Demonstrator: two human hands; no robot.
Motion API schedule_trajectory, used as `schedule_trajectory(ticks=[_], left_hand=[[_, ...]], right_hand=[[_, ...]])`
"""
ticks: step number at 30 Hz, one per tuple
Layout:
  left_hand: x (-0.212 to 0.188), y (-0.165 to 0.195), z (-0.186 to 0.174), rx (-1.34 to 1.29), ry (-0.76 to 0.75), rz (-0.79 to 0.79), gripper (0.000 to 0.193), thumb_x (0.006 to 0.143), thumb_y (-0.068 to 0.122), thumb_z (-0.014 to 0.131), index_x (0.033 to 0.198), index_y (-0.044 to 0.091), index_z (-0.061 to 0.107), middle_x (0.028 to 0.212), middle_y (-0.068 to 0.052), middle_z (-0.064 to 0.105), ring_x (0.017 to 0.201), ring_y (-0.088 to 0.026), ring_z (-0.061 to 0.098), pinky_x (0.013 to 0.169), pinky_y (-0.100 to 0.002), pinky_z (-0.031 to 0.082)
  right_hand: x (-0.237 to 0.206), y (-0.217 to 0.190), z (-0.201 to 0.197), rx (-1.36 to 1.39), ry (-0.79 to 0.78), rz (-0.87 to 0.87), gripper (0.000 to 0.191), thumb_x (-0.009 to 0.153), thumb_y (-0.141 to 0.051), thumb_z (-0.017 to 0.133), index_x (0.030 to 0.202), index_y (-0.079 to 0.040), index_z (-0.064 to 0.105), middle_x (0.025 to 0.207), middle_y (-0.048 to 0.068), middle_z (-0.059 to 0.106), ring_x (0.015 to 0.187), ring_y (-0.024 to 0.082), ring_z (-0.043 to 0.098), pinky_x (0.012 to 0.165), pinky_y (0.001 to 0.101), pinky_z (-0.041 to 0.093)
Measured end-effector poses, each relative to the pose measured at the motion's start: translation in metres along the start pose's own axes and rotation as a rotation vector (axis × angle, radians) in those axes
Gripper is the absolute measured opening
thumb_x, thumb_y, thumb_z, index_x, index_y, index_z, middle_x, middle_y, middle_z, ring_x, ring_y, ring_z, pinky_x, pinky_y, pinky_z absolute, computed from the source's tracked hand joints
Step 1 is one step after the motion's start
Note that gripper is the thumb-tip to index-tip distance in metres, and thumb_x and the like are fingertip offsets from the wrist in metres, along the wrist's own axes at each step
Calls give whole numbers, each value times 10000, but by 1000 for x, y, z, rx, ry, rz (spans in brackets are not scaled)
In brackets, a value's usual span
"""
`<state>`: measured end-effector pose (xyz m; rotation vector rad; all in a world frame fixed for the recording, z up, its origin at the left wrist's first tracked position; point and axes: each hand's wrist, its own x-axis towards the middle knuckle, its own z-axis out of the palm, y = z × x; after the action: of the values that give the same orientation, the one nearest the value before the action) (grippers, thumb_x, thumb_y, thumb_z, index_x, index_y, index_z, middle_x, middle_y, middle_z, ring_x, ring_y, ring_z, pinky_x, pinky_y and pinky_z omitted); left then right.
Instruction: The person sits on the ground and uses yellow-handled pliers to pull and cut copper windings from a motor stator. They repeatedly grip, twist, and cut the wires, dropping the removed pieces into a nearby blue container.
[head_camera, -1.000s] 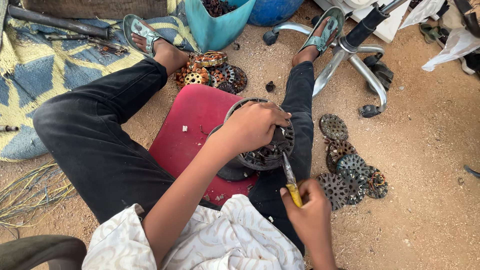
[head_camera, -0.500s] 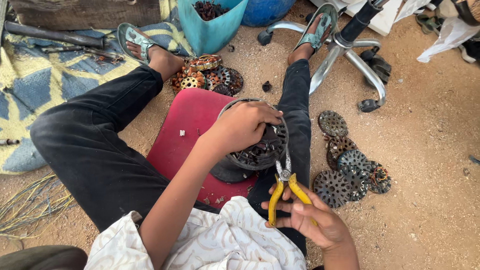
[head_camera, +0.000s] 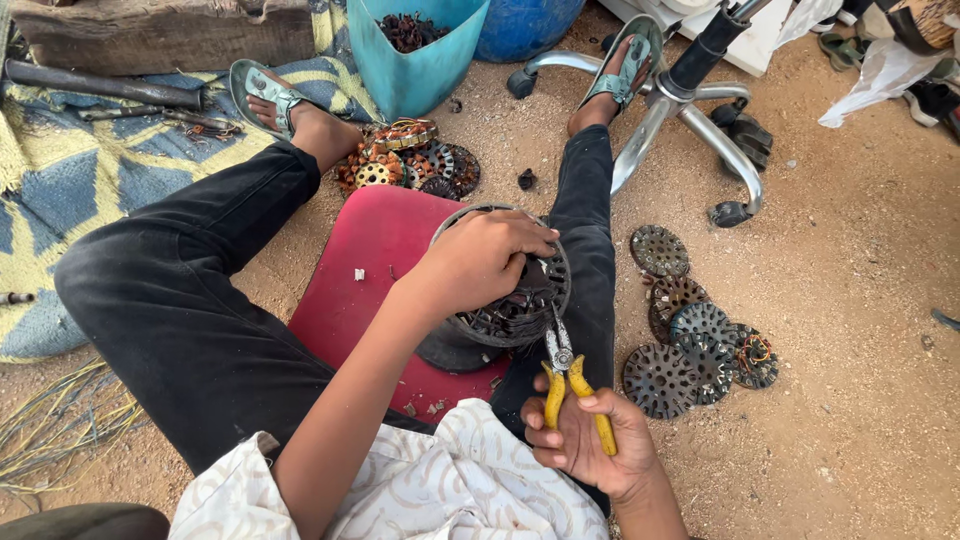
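My right hand (head_camera: 590, 440) grips yellow-handled pliers (head_camera: 566, 385), fingers wrapped around both handles, the tip pointing up at the rim of the round slotted motor housing (head_camera: 515, 300). Half a second ago the handles were spread apart in my open palm; now they lie nearly together and the hand has closed on them. My left hand (head_camera: 480, 262) remains clamped over the top of the housing, which sits on the red seat (head_camera: 370, 270) between my legs, unmoved. A pile of perforated metal discs (head_camera: 695, 345) lies on the sandy ground to my right, unchanged. A teal bin (head_camera: 405, 60) stands beyond my feet.
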<state>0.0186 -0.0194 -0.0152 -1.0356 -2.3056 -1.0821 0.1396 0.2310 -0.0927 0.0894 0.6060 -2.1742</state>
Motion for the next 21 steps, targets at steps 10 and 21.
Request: schedule_trajectory(ticks=[10,21], left_hand=[[2,11,-6,16,-6,-72,228,846,191,633,893,13,767,1143,-111,766,1039,-302,723,959,-403,547],[0,22,-16,10,46,28,354,1026,356,589,994,53,768,1206,-92,749,1137,-302,673,992,-433,512]], right_hand=[[9,20,6,-1209,634,-431,141,862,-104,714,927,-43,605,670,57,580,569,178,554,519,324,451],[18,28,35,-1940,1049,-931,270,719,-67,782,911,-7,603,842,159,672,702,350,694,616,451,534]])
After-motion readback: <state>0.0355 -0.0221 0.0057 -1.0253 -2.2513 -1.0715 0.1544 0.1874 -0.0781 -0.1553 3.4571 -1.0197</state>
